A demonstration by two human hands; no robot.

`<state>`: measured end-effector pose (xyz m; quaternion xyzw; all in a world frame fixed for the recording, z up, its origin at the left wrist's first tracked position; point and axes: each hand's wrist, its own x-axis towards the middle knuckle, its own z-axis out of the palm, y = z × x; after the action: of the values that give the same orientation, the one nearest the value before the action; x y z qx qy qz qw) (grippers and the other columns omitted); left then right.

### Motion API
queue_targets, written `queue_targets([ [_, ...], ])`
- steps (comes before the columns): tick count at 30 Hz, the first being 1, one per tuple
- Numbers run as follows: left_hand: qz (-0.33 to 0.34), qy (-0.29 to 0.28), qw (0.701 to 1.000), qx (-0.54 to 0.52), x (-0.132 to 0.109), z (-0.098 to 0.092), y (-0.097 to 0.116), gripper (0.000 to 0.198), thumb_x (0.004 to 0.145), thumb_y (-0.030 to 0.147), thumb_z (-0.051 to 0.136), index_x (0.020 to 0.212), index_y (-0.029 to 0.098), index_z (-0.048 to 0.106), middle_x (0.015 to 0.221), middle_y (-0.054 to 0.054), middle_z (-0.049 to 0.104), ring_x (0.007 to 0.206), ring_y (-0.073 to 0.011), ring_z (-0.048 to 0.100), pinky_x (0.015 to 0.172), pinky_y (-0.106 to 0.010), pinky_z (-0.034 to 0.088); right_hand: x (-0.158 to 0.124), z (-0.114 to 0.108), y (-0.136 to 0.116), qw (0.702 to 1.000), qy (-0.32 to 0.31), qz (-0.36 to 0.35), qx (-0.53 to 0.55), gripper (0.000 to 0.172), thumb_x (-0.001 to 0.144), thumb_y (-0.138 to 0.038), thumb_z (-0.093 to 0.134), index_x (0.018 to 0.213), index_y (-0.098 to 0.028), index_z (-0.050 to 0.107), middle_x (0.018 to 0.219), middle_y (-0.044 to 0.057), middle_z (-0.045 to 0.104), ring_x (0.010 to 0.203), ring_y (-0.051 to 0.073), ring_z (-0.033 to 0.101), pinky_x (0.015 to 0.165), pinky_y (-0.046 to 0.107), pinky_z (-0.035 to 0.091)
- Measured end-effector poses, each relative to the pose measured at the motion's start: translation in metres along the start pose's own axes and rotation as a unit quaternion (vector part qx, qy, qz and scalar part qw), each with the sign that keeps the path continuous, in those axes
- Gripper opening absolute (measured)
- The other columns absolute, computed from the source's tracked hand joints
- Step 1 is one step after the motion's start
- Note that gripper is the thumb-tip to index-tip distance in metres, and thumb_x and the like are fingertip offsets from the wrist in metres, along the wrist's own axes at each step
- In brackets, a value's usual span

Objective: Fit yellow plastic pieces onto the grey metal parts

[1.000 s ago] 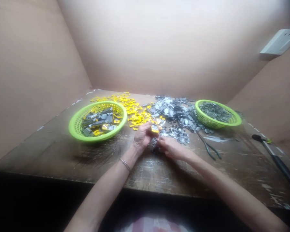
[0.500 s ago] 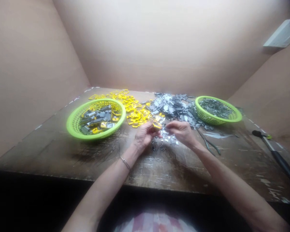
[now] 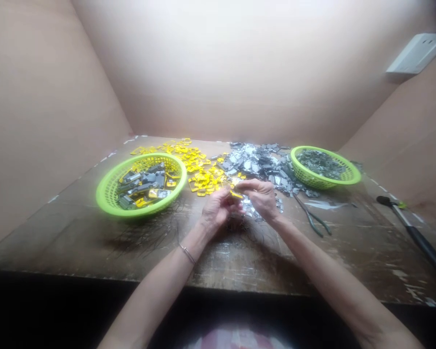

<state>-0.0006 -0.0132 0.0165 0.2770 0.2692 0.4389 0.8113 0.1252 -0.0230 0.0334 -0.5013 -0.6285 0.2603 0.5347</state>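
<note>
My left hand (image 3: 218, 206) and my right hand (image 3: 259, 196) meet above the wooden table (image 3: 240, 261), with their fingertips on a small yellow plastic frame (image 3: 236, 194). Part of that frame is hidden by my fingers. Just behind my hands lies a loose pile of yellow frames (image 3: 203, 180), and a heap of grey metal pieces (image 3: 256, 162) spreads behind my right hand. Some shiny grey pieces (image 3: 249, 209) lie directly beneath my right fingers. A thin metal bangle (image 3: 187, 254) circles my left wrist.
A green plastic basket (image 3: 105, 198) at the left holds grey and yellow pieces. Another green basket (image 3: 312, 180) at the right holds grey pieces. Pliers (image 3: 310, 218) lie right of my hands, and a black-handled tool (image 3: 417, 240) lies at the right edge. Cardboard walls surround the table.
My right hand has moved left and closed in on the yellow frame, bringing both hands together. The view has shifted slightly.
</note>
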Motion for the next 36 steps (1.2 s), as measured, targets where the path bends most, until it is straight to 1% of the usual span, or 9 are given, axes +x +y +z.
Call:
queue_targets([
  [2,0.009,-0.011,1.000,0.007,-0.001,0.000,0.000,0.018,0.068,0.026,0.049,0.080,0.012,0.051,0.061,-0.004,0.057,0.046,-0.0125,0.052,0.046,-0.030,0.044,-0.002,-0.004,-0.003,0.992,-0.023,-0.068,-0.102,0.017,0.070,-0.021,0.049,0.080,-0.016,0.063,0.076,0.004,0.062,0.069,0.013,0.054,0.065,0.025,0.042],
  [5,0.022,-0.032,0.999,0.020,-0.002,0.001,-0.001,0.018,0.067,0.027,0.050,0.078,0.012,0.051,0.063,-0.004,0.057,0.047,-0.0138,0.053,0.045,-0.031,0.045,-0.003,-0.012,-0.010,0.955,-0.086,-0.135,-0.251,0.021,0.075,-0.019,0.042,0.079,-0.017,0.063,0.072,0.005,0.059,0.068,0.013,0.051,0.063,0.024,0.038],
  [7,0.029,-0.037,0.999,0.023,-0.002,0.001,-0.002,0.018,0.067,0.027,0.051,0.077,0.012,0.051,0.063,-0.004,0.056,0.048,-0.0142,0.054,0.044,-0.031,0.045,-0.004,-0.017,-0.014,0.936,-0.121,-0.150,-0.293,0.022,0.075,-0.016,0.041,0.077,-0.017,0.063,0.070,0.004,0.058,0.065,0.012,0.049,0.061,0.022,0.037],
  [9,0.033,-0.034,0.999,0.024,-0.001,0.001,-0.002,0.018,0.066,0.027,0.052,0.077,0.012,0.051,0.063,-0.003,0.056,0.048,-0.0140,0.054,0.043,-0.031,0.045,-0.004,-0.021,-0.018,0.933,-0.134,-0.151,-0.299,0.022,0.074,-0.014,0.041,0.076,-0.017,0.062,0.071,0.004,0.057,0.063,0.011,0.049,0.058,0.020,0.036],
  [16,0.047,-0.049,0.997,0.044,-0.002,0.002,-0.002,0.023,0.066,0.030,0.053,0.078,0.011,0.051,0.063,-0.004,0.056,0.046,-0.0145,0.053,0.043,-0.033,0.045,-0.007,-0.022,-0.020,0.928,-0.074,-0.203,-0.303,0.022,0.076,-0.016,0.041,0.074,-0.017,0.063,0.071,0.004,0.057,0.065,0.011,0.049,0.058,0.021,0.036],
  [22,0.057,-0.056,0.995,0.056,-0.005,0.007,-0.001,0.022,0.064,0.030,0.055,0.074,0.011,0.051,0.061,-0.002,0.053,0.047,-0.0145,0.053,0.042,-0.033,0.045,-0.007,-0.017,-0.007,0.912,-0.079,-0.251,-0.314,0.020,0.076,-0.016,0.041,0.076,-0.017,0.061,0.069,0.003,0.056,0.063,0.010,0.047,0.057,0.020,0.035],
  [26,0.064,-0.065,0.994,0.062,-0.006,0.007,-0.002,0.022,0.065,0.031,0.055,0.076,0.012,0.050,0.062,-0.002,0.052,0.047,-0.0133,0.052,0.043,-0.032,0.045,-0.008,-0.016,-0.004,0.875,-0.069,-0.290,-0.382,0.019,0.075,-0.015,0.040,0.073,-0.016,0.059,0.064,0.004,0.054,0.062,0.011,0.045,0.057,0.022,0.033],
  [32,0.096,-0.051,0.992,0.060,-0.006,0.008,-0.005,0.025,0.063,0.025,0.058,0.083,0.013,0.050,0.069,-0.001,0.053,0.052,-0.0091,0.051,0.046,-0.025,0.044,-0.013,-0.013,-0.009,0.809,-0.040,-0.357,-0.465,0.021,0.074,-0.025,0.043,0.059,-0.014,0.053,0.056,0.004,0.047,0.055,0.011,0.038,0.053,0.025,0.027],
  [36,0.110,-0.064,0.989,0.076,-0.006,0.008,-0.005,0.024,0.064,0.021,0.057,0.085,0.012,0.050,0.067,-0.001,0.053,0.053,-0.0081,0.051,0.049,-0.024,0.044,-0.016,-0.015,-0.012,0.790,-0.026,-0.376,-0.483,0.022,0.075,-0.022,0.041,0.056,-0.014,0.050,0.054,0.003,0.044,0.054,0.011,0.035,0.052,0.026,0.023],
])
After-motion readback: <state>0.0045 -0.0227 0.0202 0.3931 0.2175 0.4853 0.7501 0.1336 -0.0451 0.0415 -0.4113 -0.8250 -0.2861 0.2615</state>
